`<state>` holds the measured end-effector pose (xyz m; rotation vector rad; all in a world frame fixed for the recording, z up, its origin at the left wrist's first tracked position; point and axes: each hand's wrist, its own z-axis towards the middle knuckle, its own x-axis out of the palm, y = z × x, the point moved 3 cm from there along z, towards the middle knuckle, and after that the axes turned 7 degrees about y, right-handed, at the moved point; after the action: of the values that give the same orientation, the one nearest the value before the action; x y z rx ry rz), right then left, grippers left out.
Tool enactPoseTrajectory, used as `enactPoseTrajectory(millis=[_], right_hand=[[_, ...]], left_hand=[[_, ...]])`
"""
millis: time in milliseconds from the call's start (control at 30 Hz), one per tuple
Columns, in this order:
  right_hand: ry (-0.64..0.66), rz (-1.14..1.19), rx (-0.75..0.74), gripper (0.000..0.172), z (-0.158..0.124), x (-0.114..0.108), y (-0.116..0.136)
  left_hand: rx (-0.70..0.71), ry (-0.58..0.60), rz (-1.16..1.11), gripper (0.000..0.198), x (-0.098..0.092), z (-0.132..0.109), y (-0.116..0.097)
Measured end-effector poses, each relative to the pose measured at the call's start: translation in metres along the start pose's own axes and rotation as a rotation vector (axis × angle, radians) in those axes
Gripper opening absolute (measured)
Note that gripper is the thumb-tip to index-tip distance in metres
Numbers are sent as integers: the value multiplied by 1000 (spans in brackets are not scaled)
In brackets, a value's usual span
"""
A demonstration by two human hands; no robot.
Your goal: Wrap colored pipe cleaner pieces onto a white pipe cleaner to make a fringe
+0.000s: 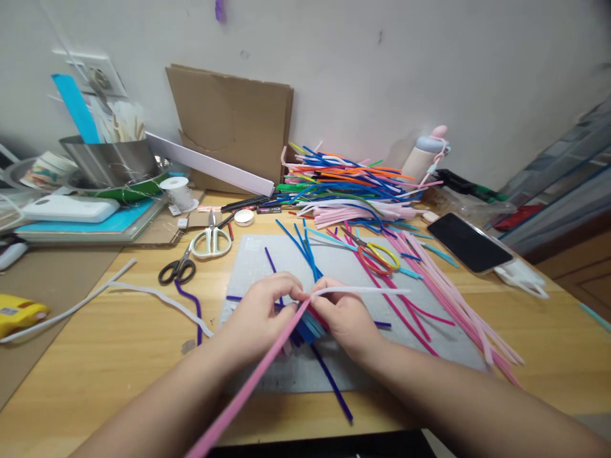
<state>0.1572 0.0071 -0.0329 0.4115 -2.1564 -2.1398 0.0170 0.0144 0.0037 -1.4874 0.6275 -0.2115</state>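
Over the grey cutting mat [252, 254], my two hands meet with fingertips nearly touching. My left hand [267, 312] pinches a pink pipe cleaner [258, 375], whose long end runs down toward me. Between the thumb and fingers of my right hand [346, 315] is a white pipe cleaner [367, 290], its free end pointing right. The two strands cross at my fingertips; whether they are twisted together I cannot tell. Below and behind the fingers sit blue pipe cleaners [312, 327] and purple pipe cleaners [334, 385] sticking out several ways, partly hidden by my hands.
Loose pink pipe cleaners [443, 286] lie right, beside red-and-yellow scissors [377, 254] and a phone [470, 242]. A colourful pipe cleaner pile [353, 181] stands at the back. Left are white-handled scissors [210, 242], black scissors [177, 270] and a yellow tool [21, 313].
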Motion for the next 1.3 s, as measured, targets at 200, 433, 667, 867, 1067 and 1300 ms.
enactPoseTrajectory(millis=[200,433,667,867,1067,1300], right_hand=[[71,28,-81,13,-2,2,6],[66,-30,-92,15,-4,3,4],[41,-43,-29,19,-6,3,3],[90,220,43,10,-2,5,8],[117,357,88,9,0,6,6],[102,558,155,18,-2,10,-4]], left_hand=[[-98,31,-268,16,-3,6,11],[-151,76,-323,19,-2,7,17],[-127,74,-246,16,0,8,21],[-123,18,-211,14,-6,9,18],[-97,-18,25,16,-10,8,13],[-102,26,29,10,-8,8,11]])
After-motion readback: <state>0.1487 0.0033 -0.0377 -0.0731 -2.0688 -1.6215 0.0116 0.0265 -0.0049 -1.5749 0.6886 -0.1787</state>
